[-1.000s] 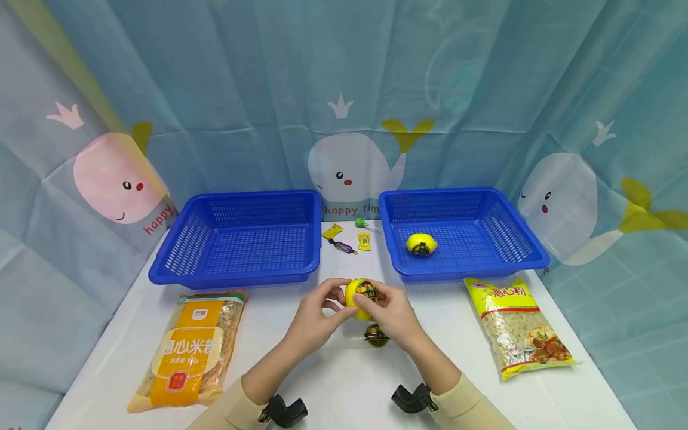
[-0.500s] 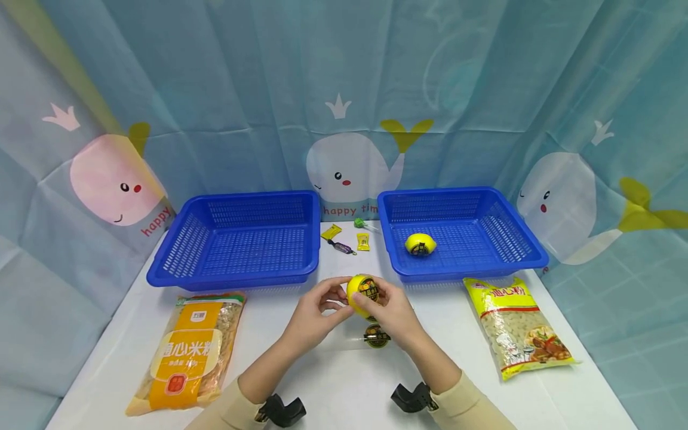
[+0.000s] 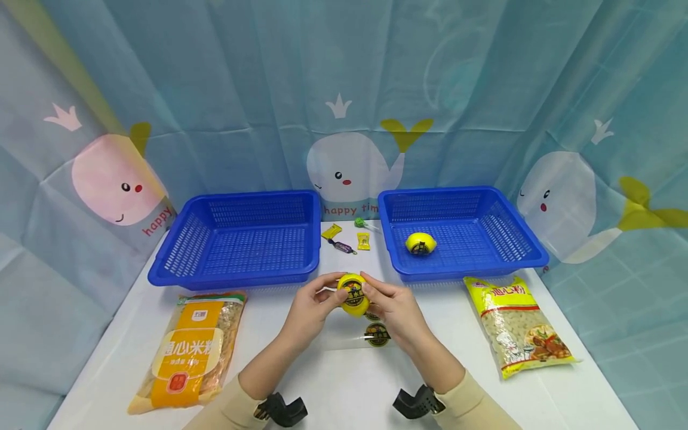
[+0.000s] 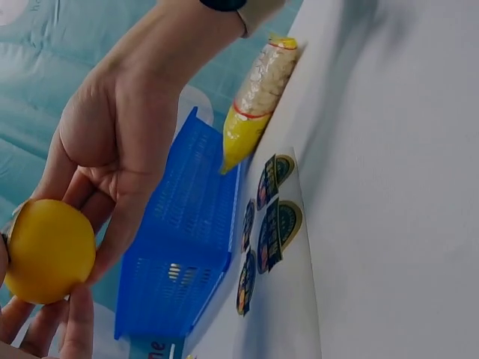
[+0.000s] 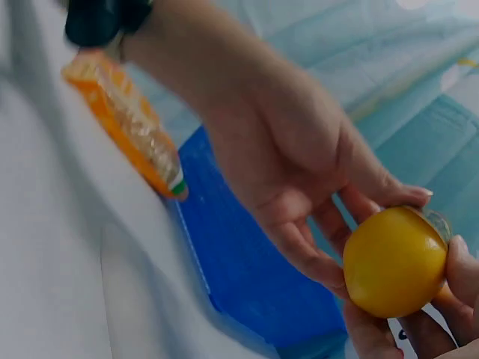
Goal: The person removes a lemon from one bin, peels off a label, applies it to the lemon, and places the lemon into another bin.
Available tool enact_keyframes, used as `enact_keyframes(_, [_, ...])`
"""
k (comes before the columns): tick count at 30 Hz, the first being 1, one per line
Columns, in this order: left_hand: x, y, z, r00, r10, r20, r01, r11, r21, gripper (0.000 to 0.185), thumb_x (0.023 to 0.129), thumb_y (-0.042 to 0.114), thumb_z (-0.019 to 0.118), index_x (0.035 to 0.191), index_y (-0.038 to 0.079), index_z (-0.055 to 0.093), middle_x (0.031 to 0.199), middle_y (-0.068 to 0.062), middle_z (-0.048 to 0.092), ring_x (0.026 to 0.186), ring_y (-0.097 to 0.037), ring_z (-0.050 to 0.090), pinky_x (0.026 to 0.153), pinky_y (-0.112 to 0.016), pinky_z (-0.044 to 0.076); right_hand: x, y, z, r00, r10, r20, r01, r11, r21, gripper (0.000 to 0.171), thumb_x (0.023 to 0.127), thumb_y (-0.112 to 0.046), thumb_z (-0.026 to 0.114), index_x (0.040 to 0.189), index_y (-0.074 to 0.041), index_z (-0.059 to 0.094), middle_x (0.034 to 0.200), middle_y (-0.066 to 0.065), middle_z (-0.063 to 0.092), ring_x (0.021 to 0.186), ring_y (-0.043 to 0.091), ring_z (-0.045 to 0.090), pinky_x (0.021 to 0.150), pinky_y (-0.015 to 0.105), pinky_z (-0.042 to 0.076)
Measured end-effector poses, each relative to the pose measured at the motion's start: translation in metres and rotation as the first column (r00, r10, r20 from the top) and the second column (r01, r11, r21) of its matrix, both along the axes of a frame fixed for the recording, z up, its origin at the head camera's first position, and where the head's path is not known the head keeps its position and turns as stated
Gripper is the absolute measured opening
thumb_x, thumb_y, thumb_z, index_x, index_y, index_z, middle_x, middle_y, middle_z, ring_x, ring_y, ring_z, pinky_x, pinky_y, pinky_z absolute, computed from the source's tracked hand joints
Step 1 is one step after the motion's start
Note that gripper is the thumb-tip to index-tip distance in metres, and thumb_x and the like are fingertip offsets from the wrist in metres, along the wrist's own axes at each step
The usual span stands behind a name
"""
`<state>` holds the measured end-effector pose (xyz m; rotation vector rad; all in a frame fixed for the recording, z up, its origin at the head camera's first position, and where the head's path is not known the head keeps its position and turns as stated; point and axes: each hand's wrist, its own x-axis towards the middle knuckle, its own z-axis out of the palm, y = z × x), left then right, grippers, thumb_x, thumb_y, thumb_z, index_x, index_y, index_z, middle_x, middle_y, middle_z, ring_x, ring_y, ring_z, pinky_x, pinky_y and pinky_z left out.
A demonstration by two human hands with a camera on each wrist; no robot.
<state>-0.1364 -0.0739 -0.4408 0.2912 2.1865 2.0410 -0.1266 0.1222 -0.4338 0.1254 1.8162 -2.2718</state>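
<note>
A yellow lemon (image 3: pixel 353 294) with a dark round sticker on its front is held above the table between both hands. My left hand (image 3: pixel 318 300) cups its left side with curled fingers, and my right hand (image 3: pixel 388 300) pinches its right side. The left wrist view has the lemon (image 4: pixel 49 250) against the right hand (image 4: pixel 123 161). In the right wrist view the lemon (image 5: pixel 393 262) sits in the left hand (image 5: pixel 299 172). Under the hands lies a clear sticker sheet (image 3: pixel 376 334) with several round stickers (image 4: pixel 269 224). A second lemon (image 3: pixel 421 243) lies in the right blue basket (image 3: pixel 524 242).
An empty blue basket (image 3: pixel 177 251) stands at the back left. Small wrapped candies (image 3: pixel 344 239) lie between the baskets. An orange noodle bag (image 3: pixel 188 349) lies front left, a yellow pasta bag (image 3: pixel 516 325) front right. A whale-print curtain hangs behind.
The lemon has shifted slightly left between the hands and turned, so its sticker now faces the head camera. Both hands keep their hold.
</note>
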Motion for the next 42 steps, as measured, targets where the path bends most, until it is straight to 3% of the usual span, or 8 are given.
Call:
enact_keyframes(7, [-0.002, 0.0, 0.001, 1.0, -0.017, 0.001, 0.017, 0.998, 0.059, 0.038, 0.093, 0.02, 0.073, 0.129, 0.008, 0.065, 0.115, -0.015, 0.062, 0.091, -0.018, 0.069, 0.084, -0.026, 0.06, 0.001, 0.0, 0.002, 0.998, -0.026, 0.058, 0.028, 0.998, -0.049, 0.038, 0.1, -0.022, 0.065, 0.135, -0.005, 0.063, 0.147, 0.002, 0.056, 0.127, 0.018, 0.057, 0.096, 0.029, 0.056])
enact_keyframes(16, [-0.002, -0.002, -0.004, 0.999, 0.037, 0.014, -0.039, 0.992, 0.123, 0.032, 0.09, 0.012, 0.075, 0.12, 0.004, 0.07, 0.127, -0.011, 0.067, 0.093, -0.019, 0.067, 0.082, -0.028, 0.061, 0.002, -0.003, 0.002, 0.998, -0.014, 0.066, 0.021, 0.994, -0.108, 0.044, 0.098, -0.026, 0.067, 0.136, -0.004, 0.061, 0.15, 0.008, 0.053, 0.12, 0.015, 0.061, 0.096, 0.027, 0.055])
enact_keyframes(21, [-0.003, -0.002, -0.003, 0.999, -0.042, -0.033, 0.045, 0.996, 0.082, 0.039, 0.093, 0.018, 0.074, 0.128, 0.004, 0.065, 0.124, -0.015, 0.065, 0.099, -0.021, 0.069, 0.085, -0.029, 0.061, 0.003, -0.003, 0.0, 0.997, -0.074, -0.026, 0.073, 0.997, -0.017, 0.042, 0.095, -0.024, 0.072, 0.131, -0.003, 0.066, 0.135, 0.013, 0.065, 0.107, 0.018, 0.068, 0.089, 0.031, 0.059])
enact_keyframes(26, [-0.001, 0.005, -0.001, 0.997, -0.083, -0.001, 0.083, 0.996, 0.035, 0.052, 0.087, 0.022, 0.081, 0.134, 0.013, 0.06, 0.127, -0.01, 0.063, 0.104, -0.021, 0.069, 0.085, -0.027, 0.06, 0.004, 0.007, 0.003, 0.99, -0.048, -0.132, 0.065, 0.99, 0.128, 0.047, 0.093, -0.028, 0.075, 0.132, -0.003, 0.065, 0.131, 0.013, 0.066, 0.111, 0.018, 0.067, 0.087, 0.028, 0.059])
enact_keyframes(32, [-0.006, 0.018, 0.004, 0.997, -0.076, 0.001, 0.076, 0.997, 0.018, 0.054, 0.085, 0.027, 0.083, 0.133, 0.017, 0.06, 0.125, -0.007, 0.063, 0.104, -0.021, 0.069, 0.082, -0.026, 0.06, 0.0, 0.044, 0.014, 0.949, -0.099, -0.3, 0.166, 0.964, 0.207, 0.048, 0.095, -0.023, 0.072, 0.135, 0.0, 0.06, 0.135, 0.019, 0.063, 0.115, 0.018, 0.066, 0.09, 0.027, 0.059])
enact_keyframes(35, [-0.01, 0.024, 0.007, 0.997, -0.071, 0.008, 0.071, 0.997, 0.004, 0.054, 0.085, 0.028, 0.083, 0.133, 0.017, 0.06, 0.124, -0.006, 0.063, 0.103, -0.02, 0.069, 0.082, -0.026, 0.059, -0.005, 0.07, 0.02, 0.919, -0.138, -0.369, 0.248, 0.931, 0.269, 0.049, 0.094, -0.022, 0.073, 0.137, -0.002, 0.06, 0.133, 0.02, 0.064, 0.113, 0.014, 0.066, 0.092, 0.022, 0.056])
enact_keyframes(37, [-0.015, 0.028, 0.008, 0.997, -0.074, 0.01, 0.074, 0.997, -0.009, 0.054, 0.085, 0.029, 0.082, 0.133, 0.016, 0.06, 0.124, -0.006, 0.063, 0.103, -0.02, 0.068, 0.082, -0.026, 0.059, -0.008, 0.089, 0.024, 0.901, -0.155, -0.405, 0.306, 0.889, 0.341, 0.05, 0.094, -0.025, 0.074, 0.138, -0.006, 0.06, 0.134, 0.017, 0.064, 0.115, 0.014, 0.065, 0.093, 0.017, 0.054])
enact_keyframes(42, [-0.028, 0.042, 0.009, 0.996, -0.088, 0.016, 0.088, 0.996, -0.027, 0.053, 0.086, 0.03, 0.082, 0.132, 0.016, 0.06, 0.126, -0.006, 0.063, 0.103, -0.021, 0.068, 0.084, -0.029, 0.059, -0.013, 0.143, 0.035, 0.888, -0.19, -0.419, 0.415, 0.725, 0.55, 0.062, 0.092, -0.042, 0.073, 0.146, -0.02, 0.054, 0.14, 0.008, 0.061, 0.129, 0.02, 0.056, 0.095, 0.009, 0.047])
